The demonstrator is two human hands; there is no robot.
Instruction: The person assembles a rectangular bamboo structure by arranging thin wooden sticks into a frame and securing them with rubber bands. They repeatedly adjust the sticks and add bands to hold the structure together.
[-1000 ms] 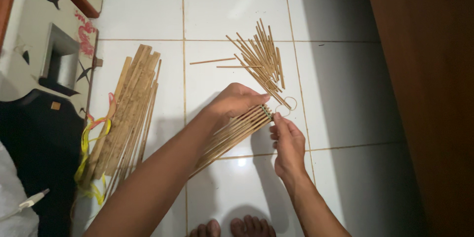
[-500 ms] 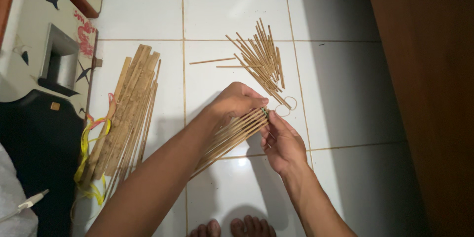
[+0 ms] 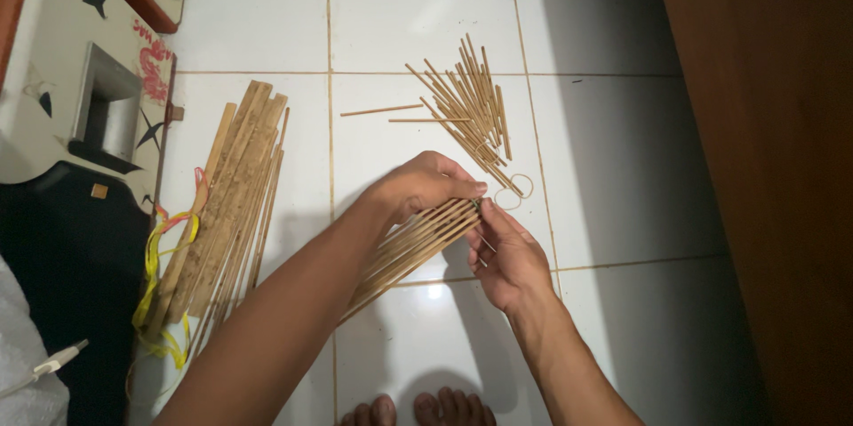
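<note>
Bamboo sticks [image 3: 413,244] lie gripped under left hand [image 3: 426,184], right hand [image 3: 506,253] touching their tips.

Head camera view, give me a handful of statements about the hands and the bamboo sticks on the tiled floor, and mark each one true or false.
1. The left hand grips a bundle of thin sticks. True.
2. The right hand rests flat on the floor, away from the bundle. False: it is raised at the bundle's end, fingers touching the stick tips.
3. A loose pile of short sticks lies on the white tiles beyond the hands. True.
4. The wide bamboo strips lie on the right, against the wooden panel. False: they lie on the left, beside yellow ribbon.
5. Small rubber bands lie on the tile near the loose pile. True.
</note>
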